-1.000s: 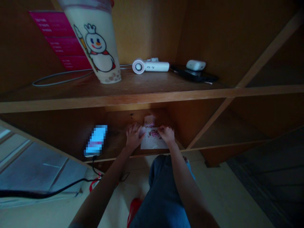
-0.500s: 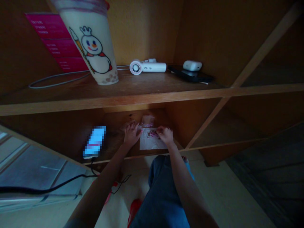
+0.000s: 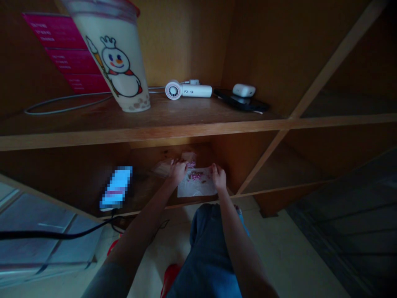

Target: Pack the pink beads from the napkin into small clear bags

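Working over a white paper sheet (image 3: pixel 197 188) on the lower shelf (image 3: pixel 145 198) of a wooden cabinet, w/ small pink bits (image 3: pixel 196 176) heaped mid-sheet. L hand (image 3: pixel 178 173) sits at the sheet's left edge, beside a translucent plastic bag (image 3: pixel 161 169); R hand (image 3: pixel 218 177) is at the right of the pink bits, fingertips bunched. Can't tell if either grip is closed on anything. Small clear packet (image 3: pixel 189 158) lies just past the sheet, by the L hand.

Left of the hands: a glowing phone (image 3: pixel 117 188), pixelated, w/ black cable (image 3: pixel 52 235) trailing off it. Upper shelf (image 3: pixel 186 111) runs across above the hands, carrying a big snowman-print plastic cup (image 3: pixel 110 58), white mini fan (image 3: pixel 186 90), white earbud case (image 3: pixel 244 90) on a dark phone (image 3: pixel 240 102), pink booklet (image 3: pixel 60 54), white cord (image 3: pixel 68 103). Jeans knee (image 3: pixel 211 244) below shelf edge, red shoe (image 3: pixel 170 278) by the floor.
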Action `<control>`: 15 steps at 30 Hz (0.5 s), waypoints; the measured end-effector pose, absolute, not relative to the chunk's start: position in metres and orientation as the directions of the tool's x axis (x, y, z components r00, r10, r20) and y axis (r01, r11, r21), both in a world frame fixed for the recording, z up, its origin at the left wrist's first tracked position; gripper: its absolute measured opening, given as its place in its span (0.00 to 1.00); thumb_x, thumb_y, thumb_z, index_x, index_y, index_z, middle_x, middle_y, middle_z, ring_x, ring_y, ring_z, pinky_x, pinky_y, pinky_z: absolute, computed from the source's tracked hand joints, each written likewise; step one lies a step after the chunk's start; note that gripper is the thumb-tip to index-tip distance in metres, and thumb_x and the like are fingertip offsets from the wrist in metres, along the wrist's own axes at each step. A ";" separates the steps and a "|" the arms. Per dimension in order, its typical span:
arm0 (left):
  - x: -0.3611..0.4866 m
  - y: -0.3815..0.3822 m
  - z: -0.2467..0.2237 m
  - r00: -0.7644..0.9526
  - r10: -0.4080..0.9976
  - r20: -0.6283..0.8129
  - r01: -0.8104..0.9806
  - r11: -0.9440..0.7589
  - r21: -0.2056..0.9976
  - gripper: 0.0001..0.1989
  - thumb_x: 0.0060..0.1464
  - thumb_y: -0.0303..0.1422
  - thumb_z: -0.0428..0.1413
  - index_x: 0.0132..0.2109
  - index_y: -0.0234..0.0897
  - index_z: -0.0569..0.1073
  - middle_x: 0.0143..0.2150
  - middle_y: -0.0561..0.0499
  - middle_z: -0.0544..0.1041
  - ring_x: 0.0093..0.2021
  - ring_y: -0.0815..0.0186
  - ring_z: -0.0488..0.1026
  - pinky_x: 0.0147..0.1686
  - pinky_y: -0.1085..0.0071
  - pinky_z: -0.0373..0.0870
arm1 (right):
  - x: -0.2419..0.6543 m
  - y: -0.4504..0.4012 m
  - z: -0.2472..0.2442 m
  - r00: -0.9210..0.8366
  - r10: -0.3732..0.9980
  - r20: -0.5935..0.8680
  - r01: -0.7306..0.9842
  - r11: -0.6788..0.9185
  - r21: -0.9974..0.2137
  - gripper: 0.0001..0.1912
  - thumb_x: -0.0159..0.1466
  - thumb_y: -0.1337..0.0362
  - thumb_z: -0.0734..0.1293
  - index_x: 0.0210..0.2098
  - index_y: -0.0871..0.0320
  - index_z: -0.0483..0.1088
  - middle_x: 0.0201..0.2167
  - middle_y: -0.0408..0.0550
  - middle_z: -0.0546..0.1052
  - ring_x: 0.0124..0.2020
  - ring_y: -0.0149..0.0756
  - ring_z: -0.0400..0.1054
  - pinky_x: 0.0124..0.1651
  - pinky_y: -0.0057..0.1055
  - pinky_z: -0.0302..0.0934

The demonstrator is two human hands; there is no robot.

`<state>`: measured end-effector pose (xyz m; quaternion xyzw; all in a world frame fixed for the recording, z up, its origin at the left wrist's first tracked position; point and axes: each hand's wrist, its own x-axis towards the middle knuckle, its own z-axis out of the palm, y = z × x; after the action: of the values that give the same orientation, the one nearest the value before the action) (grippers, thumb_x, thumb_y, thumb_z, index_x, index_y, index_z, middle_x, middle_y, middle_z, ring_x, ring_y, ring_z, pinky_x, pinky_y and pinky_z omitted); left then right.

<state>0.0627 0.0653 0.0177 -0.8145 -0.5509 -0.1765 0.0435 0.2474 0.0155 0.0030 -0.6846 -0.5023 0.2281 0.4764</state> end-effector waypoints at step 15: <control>0.055 0.079 0.048 -0.072 0.883 0.463 0.331 -0.417 0.847 0.07 0.54 0.33 0.49 0.35 0.37 0.70 0.35 0.50 0.76 0.38 0.66 0.73 0.41 0.69 0.67 | 0.238 0.022 -0.002 0.437 0.877 0.199 0.206 0.118 -0.972 0.28 0.58 0.44 0.55 0.31 0.62 0.72 0.23 0.48 0.72 0.24 0.33 0.63 0.27 0.27 0.55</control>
<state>0.0547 0.0794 0.0476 -0.6339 -0.4789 -0.5537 -0.2493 0.2384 0.0224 -0.0021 -0.6017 -0.4499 0.2813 0.5970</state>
